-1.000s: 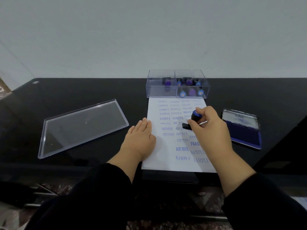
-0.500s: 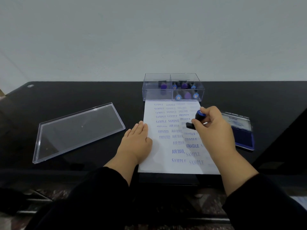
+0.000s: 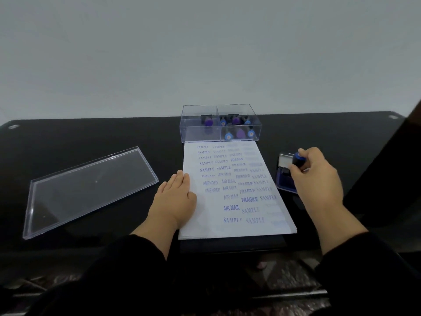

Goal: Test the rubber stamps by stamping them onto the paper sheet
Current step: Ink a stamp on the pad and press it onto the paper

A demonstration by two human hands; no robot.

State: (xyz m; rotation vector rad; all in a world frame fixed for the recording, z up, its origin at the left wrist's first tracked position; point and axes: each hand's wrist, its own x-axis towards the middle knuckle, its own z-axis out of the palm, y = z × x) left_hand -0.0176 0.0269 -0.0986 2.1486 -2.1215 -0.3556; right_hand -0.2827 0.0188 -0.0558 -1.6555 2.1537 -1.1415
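A white paper sheet (image 3: 230,201) covered in blue stamp prints lies on the black table in front of me. My left hand (image 3: 175,199) rests flat on its left edge, fingers straight. My right hand (image 3: 316,176) grips a rubber stamp with a blue knob (image 3: 298,159) and holds it down over the open blue ink pad (image 3: 284,176) to the right of the sheet. A clear plastic box (image 3: 200,133) beyond the sheet holds several more stamps with blue and purple knobs (image 3: 239,133).
The box's clear lid (image 3: 91,188) lies flat on the table at the left. The black table (image 3: 91,137) runs to a pale wall behind. Its front edge is just below the sheet.
My right hand has carried the stamp off the paper and rightward onto the ink pad. My left hand has stayed flat on the sheet's edge.
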